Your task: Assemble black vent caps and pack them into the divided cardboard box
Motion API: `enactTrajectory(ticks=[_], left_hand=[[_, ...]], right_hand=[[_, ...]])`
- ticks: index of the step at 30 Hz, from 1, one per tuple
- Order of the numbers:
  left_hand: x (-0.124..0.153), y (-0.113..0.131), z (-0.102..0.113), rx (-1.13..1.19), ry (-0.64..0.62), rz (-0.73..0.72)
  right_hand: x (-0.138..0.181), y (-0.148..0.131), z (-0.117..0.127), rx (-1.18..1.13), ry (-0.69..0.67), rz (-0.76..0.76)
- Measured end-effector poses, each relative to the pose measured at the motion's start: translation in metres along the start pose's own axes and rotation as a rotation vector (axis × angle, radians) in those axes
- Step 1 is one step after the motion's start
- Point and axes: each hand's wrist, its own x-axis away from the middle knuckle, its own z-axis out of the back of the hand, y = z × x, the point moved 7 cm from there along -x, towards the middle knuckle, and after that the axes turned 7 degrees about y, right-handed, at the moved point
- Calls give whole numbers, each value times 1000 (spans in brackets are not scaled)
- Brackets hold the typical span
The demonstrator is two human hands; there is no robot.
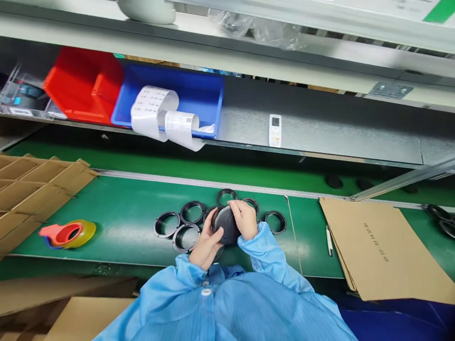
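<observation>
My left hand and my right hand both grip a round black dome-shaped cover above the green bench mat. Its lower edge is hidden by my fingers. Several black rings lie flat around my hands: one ring and another sit to the left, with a third ring nearest my left hand. Another ring lies to the right of my right hand, and one more lies beyond the cover.
A tape dispenser stands left on the mat, near cardboard dividers. A pen and a flat cardboard sheet lie right. Above, a shelf holds red and blue bins, label rolls and a remote control.
</observation>
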Motion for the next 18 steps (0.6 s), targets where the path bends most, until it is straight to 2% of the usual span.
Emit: enactTrajectory(ticks=[2, 4, 8, 9, 11, 13, 15, 16, 18], left_hand=[[-3, -1, 0, 3, 33, -3], [-4, -1, 3, 28, 78, -14], [3, -8, 9, 138, 110, -27], [6, -12, 12, 153, 106, -21], [14, -15, 29, 88, 148, -53], [28, -3, 62, -150, 291, -234], [53, 15, 93, -500, 428, -493], [67, 20, 104, -681, 453, -589], [87, 18, 123, -985, 446, -624]], right_hand=[[-7, 16, 2, -103, -24, -76], [-8, 28, -4, -209, -103, -127], [25, 42, -33, -561, -504, -295], [36, 46, -38, -645, -578, -369], [51, 58, -50, -693, -634, -506], [60, 65, -71, -600, -646, -562], [72, 61, -101, -470, -699, -528], [82, 54, -117, -419, -749, -496], [111, 33, -149, -372, -892, -432]])
